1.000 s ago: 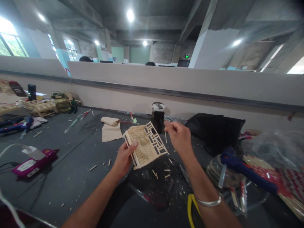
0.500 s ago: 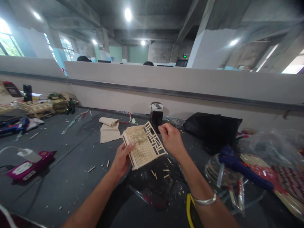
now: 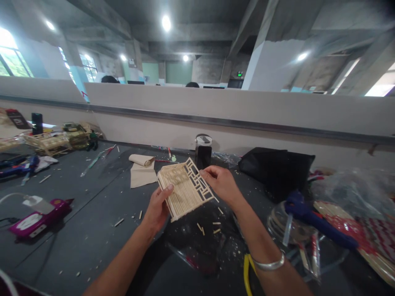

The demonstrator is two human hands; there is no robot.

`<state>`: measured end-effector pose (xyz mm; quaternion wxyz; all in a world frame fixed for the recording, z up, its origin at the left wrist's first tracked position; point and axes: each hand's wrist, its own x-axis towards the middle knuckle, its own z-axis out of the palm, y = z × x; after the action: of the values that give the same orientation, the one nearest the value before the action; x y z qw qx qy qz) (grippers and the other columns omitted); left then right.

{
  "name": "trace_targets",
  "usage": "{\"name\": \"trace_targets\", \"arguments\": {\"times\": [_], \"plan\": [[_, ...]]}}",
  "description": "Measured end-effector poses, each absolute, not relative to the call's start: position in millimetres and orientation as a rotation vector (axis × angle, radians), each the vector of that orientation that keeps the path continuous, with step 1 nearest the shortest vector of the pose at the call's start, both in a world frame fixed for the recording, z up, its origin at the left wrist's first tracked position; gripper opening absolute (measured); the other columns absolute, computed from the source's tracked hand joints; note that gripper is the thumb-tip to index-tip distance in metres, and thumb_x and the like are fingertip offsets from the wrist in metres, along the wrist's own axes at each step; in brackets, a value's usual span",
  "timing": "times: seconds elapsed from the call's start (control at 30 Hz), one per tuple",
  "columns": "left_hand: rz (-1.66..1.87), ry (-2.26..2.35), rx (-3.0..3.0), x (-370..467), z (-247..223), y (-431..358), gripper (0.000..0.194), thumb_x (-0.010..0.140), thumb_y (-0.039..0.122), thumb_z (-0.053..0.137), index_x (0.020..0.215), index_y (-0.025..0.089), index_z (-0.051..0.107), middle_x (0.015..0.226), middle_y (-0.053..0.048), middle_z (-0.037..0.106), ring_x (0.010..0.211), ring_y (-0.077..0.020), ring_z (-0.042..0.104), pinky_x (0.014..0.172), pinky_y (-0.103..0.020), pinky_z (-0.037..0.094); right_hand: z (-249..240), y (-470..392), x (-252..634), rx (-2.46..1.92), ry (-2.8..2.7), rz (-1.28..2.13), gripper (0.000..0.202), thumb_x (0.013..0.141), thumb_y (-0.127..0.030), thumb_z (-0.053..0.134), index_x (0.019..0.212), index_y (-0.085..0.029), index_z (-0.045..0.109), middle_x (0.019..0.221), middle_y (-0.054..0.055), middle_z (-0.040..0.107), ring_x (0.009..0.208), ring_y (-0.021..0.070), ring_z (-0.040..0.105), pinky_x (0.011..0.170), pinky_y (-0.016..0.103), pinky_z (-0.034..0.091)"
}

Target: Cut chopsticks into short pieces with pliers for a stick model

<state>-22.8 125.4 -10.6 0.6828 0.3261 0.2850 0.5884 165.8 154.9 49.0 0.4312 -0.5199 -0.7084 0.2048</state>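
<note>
A small panel of thin wooden sticks (image 3: 183,191), with an open lattice along its right side, is held tilted above the dark table. My left hand (image 3: 158,207) grips its lower left edge, thumb on top. At the lattice's outer edge is my right hand (image 3: 219,183), its thumb and forefinger pinched together; whatever lies between those fingertips is too small to make out. Short cut stick pieces (image 3: 217,231) lie on the table below the panel.
Behind the panel stand a white-topped container (image 3: 203,142) and a rolled tan cloth (image 3: 143,170). To the right are a black bag (image 3: 276,168), a blue glue gun (image 3: 319,224) and yellow handles (image 3: 247,273). A purple power strip (image 3: 41,218) lies left.
My right hand has moved slightly left, from beside the lattice to its outer edge. My left hand still holds the panel, which has barely shifted.
</note>
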Motion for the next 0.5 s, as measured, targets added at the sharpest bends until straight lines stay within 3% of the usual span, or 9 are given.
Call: {"name": "trace_targets", "arguments": {"times": [0.3,0.43,0.5], "plan": [[1.268,0.658,0.695,-25.4,-12.0,124.6,0.036,0.075,0.03,0.064,0.107,0.013,0.063,0.105,-0.012,0.069,0.093,-0.0272,0.065,0.085,-0.039,0.05,45.4,158.3,164.6,-1.26,-1.828,0.155,0.026,0.087,-0.029,0.039,0.065,-0.019,0.047,0.062,-0.002,0.05,0.061,0.0123,0.047,0.058,0.024,0.033],[1.24,0.675,0.688,-26.4,-11.9,123.8,0.037,0.074,0.031,0.065,0.106,0.014,0.064,0.104,-0.012,0.069,0.09,-0.0277,0.066,0.083,-0.039,0.051,45.5,161.9,170.7,-1.318,-1.597,0.12,0.036,0.088,-0.033,0.037,0.055,-0.021,0.033,0.052,-0.005,0.036,0.051,0.0108,0.038,0.052,0.024,0.027],[1.227,0.678,0.685,-26.6,-11.2,123.1,0.038,0.073,0.03,0.065,0.107,0.014,0.064,0.101,-0.012,0.07,0.09,-0.0281,0.066,0.083,-0.039,0.051,46.5,162.8,174.2,-1.307,-1.501,0.209,0.04,0.088,-0.04,0.04,0.053,-0.021,0.035,0.049,-0.006,0.035,0.048,0.0102,0.037,0.05,0.024,0.028]]}}
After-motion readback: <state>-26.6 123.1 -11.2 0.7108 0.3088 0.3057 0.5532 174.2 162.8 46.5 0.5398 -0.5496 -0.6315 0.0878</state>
